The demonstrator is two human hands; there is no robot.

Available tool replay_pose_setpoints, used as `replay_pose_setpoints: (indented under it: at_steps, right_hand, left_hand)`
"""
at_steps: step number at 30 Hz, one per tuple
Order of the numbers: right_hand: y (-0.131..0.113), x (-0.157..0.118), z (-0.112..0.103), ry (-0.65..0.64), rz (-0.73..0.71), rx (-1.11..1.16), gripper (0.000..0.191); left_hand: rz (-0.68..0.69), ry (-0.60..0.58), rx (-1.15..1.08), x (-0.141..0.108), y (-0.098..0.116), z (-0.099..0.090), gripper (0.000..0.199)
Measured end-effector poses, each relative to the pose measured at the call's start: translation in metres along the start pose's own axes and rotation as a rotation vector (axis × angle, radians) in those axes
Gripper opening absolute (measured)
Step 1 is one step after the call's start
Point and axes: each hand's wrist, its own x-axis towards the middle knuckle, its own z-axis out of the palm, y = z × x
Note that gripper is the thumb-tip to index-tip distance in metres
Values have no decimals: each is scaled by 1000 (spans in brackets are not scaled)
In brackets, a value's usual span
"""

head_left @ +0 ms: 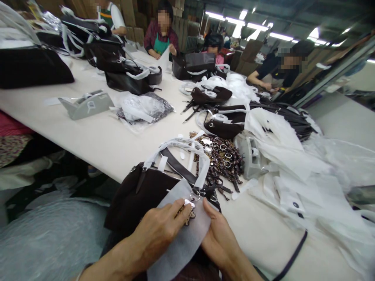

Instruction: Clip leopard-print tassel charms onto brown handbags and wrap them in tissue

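Observation:
A dark brown handbag (129,205) stands at the table's front edge, its handles (152,158) wrapped in white padding. Over its side hangs a thin whitish paper sheet (172,255). On the sheet lies a leopard-print bag charm (190,217) with a metal ring (195,196) by the bag's handle. My left hand (161,224) has its fingers pressed on the charm, partly covering it. My right hand (218,234) grips the sheet's right edge, with the thumb up beside the ring and the other fingers mostly hidden behind the paper.
A heap of similar charms (218,156) lies beyond the bag, beside a grey tape dispenser (252,156). Another dispenser (88,104) and a plastic-wrapped bundle (143,109) are further left. White paper sheets (281,136) cover the right side. Several co-workers sit or stand across the table among dark bags (129,70).

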Motion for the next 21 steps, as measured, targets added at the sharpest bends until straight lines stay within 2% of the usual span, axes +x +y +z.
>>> replay_pose_setpoints:
  at_steps: [4,7,9,11,14,15,17,19,21]
  right_hand:
    - [11,10,-5,141,-41,83,31]
    - [17,16,-9,198,-82,78,32]
    - [18,18,-11,188,-93,78,33]
    - [17,19,-11,172,-103,96,33]
    - [16,20,-12,149,-117,134,32]
    - [15,19,-11,140,-117,143,34]
    - [14,19,-11,123,-114,152,37]
    - [14,18,-10,126,-120,155,39]
    - [15,18,-10,142,-136,152,40]
  left_hand:
    - [3,91,-48,-14,2,22,48]
    - [48,80,-88,-24,6,19,52]
    - [27,115,-139,-29,4,11,39]
    - [-111,198,-230,-27,-3,1,24]
    - [-454,266,-405,-8,-20,-8,28]
    - [-533,237,-479,2,-27,-9,37]
    - [-591,125,-633,22,-37,-9,45]
    - [-577,-23,-711,38,-41,-8,39]
    - [-568,-116,-673,45,-37,-5,32]
